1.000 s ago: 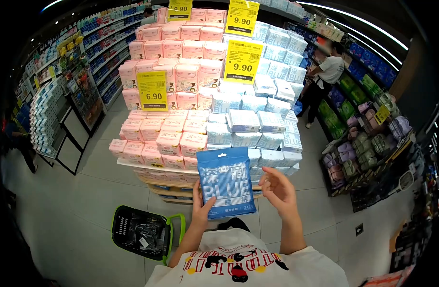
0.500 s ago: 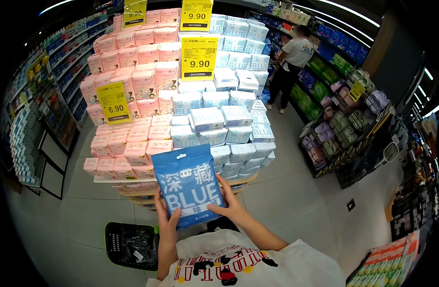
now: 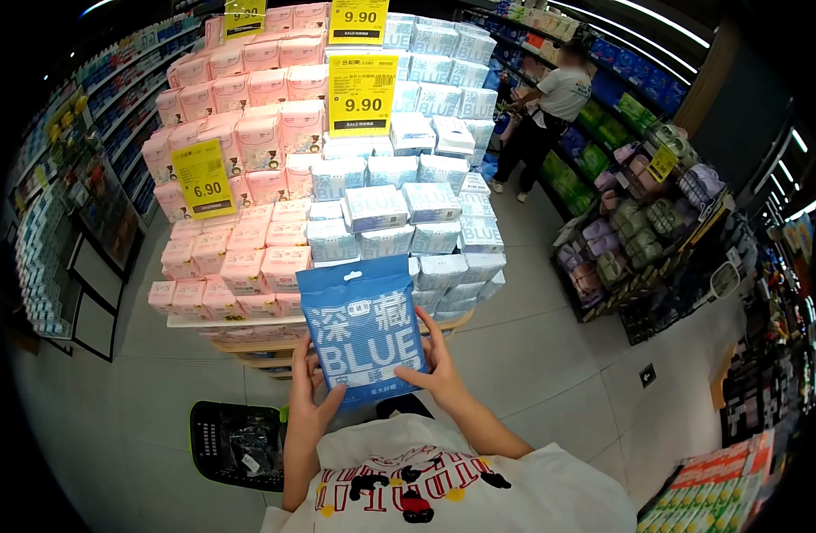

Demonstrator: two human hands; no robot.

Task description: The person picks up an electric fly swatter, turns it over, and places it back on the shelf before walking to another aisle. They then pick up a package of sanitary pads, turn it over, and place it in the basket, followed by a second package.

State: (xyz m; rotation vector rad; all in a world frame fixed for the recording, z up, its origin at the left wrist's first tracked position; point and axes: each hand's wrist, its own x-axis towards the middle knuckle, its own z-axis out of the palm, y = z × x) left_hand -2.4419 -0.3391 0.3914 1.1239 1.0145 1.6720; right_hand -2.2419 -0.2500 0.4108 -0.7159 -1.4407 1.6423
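Both of my hands hold a soft blue packet (image 3: pixel 359 324) upright in front of my chest, its printed front with large white "BLUE" lettering facing me. My left hand (image 3: pixel 313 391) grips the lower left side, thumb against the front. On the lower right side, my right hand (image 3: pixel 439 369) has its thumb pressed over the front, covering some of the small print. A hang hole shows in the packet's top edge. Right behind it stands a stepped display of light blue packs (image 3: pixel 377 206) and pink packs (image 3: pixel 274 138).
Yellow price signs (image 3: pixel 362 96) stand in the display. A black basket with a green rim (image 3: pixel 195 444) sits on the floor at lower left. A person in a white shirt (image 3: pixel 563 93) stands by the far right shelves. Slippers (image 3: pixel 639 226) fill a rack at right.
The packet, still in both hands, has shifted slightly right and up in view and stands straighter. The display appears a little higher and further left. The person by the shelves leans slightly differently.
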